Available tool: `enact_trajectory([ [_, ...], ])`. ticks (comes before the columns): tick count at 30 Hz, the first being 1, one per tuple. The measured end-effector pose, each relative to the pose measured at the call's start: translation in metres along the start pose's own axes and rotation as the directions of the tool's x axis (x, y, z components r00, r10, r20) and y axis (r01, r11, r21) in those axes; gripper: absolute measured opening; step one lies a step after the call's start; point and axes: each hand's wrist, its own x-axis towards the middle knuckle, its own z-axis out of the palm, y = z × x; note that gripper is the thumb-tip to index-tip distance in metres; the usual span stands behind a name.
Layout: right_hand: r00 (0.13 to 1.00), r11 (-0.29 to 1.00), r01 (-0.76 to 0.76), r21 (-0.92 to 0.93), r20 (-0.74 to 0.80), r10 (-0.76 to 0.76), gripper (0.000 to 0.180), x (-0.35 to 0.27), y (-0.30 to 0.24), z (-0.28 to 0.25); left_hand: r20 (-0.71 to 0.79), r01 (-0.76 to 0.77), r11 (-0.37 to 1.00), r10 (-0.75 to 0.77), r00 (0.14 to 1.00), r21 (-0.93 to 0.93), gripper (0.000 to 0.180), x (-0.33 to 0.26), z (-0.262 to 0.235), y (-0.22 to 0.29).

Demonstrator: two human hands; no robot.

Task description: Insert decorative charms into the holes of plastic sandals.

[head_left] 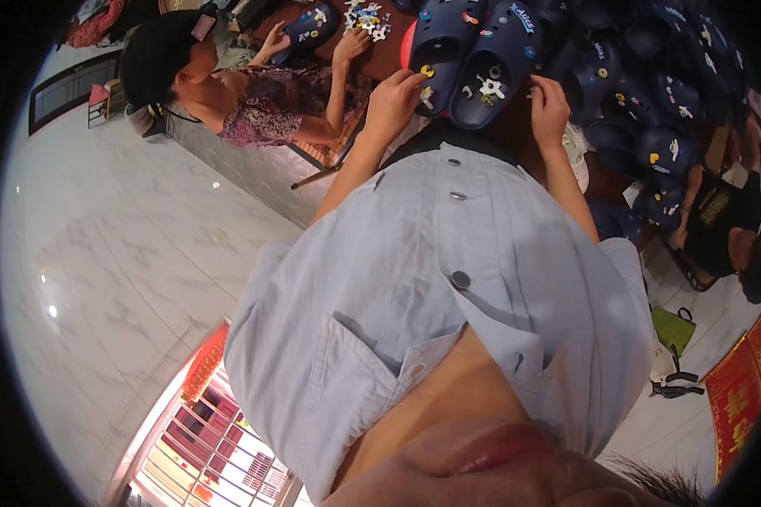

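Note:
Two dark blue clogs stand side by side in front of me, the left clog [440,42] and the right clog [510,51], both dotted with small colourful shoe charms. My left hand [395,103] is at the outer side of the left clog, thumb and finger pinched at a yellow charm [427,72]. A white charm [491,88] sits on the front of the right clog, next to a greenish one. Just right of that clog is my right hand [550,111], its fingertips drawn together. Whatever it may hold is too small to make out.
Many more charm-covered blue clogs [621,106] are heaped to the right. At the far left, a person in a black cap [162,59] handles a clog [311,27] beside a pile of loose charms [369,19]. Another person in black [719,215] sits at the right edge.

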Motion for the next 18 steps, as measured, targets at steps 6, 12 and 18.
enact_trajectory([
  [6,0.875,0.938,0.341,0.067,0.342,-0.343,0.028,0.007,-0.094,-0.001,0.102,-0.095,0.988,0.083,0.991,0.123,0.048,0.012,0.001,-0.002],
  [12,0.861,0.797,0.444,-0.409,0.439,-0.255,0.034,0.001,-0.073,0.049,0.361,-0.408,0.851,0.284,0.888,0.332,0.05,0.032,0.02,-0.018],
  [18,0.879,0.715,0.382,-0.585,0.47,-0.084,0.029,0.0,-0.072,0.066,0.447,-0.495,0.765,0.304,0.841,0.411,0.026,0.041,0.029,-0.013],
])
